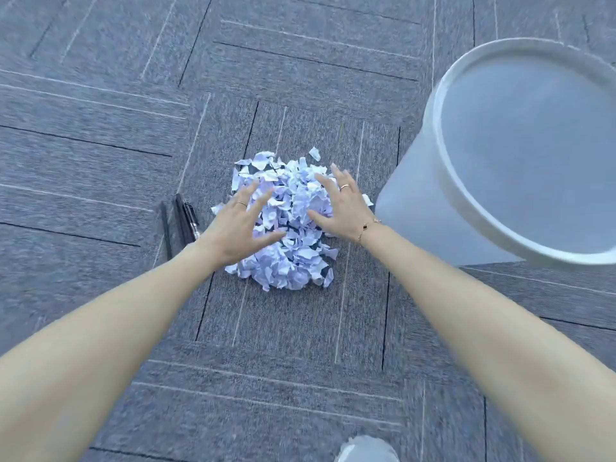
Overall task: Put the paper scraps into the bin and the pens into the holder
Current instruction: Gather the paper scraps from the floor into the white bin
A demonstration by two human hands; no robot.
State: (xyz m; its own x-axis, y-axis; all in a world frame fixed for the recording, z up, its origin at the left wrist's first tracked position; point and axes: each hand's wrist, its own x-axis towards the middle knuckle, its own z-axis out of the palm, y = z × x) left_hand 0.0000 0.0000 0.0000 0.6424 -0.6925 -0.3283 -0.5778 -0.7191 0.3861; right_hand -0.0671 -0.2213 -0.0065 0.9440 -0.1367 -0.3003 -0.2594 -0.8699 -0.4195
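Head view, looking down at grey carpet-tile floor [100, 128]. Scraps [286, 225] lie in one heap at centre, pale lilac and white with a few dark bits; the heap is longer away from the viewer than across. One loose scrap [314, 153] sits just off the far edge.

Pens [181, 221], black, lie on the floor just left of the heap, side by side, long axes running roughly away from the viewer and tilted slightly left at the far ends. Near ends are hidden under the left forearm. One shows a silver tip at its near end.

Left hand [238, 228] is over the heap's left side, fingers spread and straight, gripping nothing. Right hand [340, 208] is over the right side, fingers likewise spread, gripping nothing. Whether the palms touch the paper cannot be told. The hands are apart, with the heap's middle between them.

Bin [443, 155], white and round, stands just right of the heap, mouth open upward; nothing lies between them. A shoe toe [366, 450] shows at the bottom edge.
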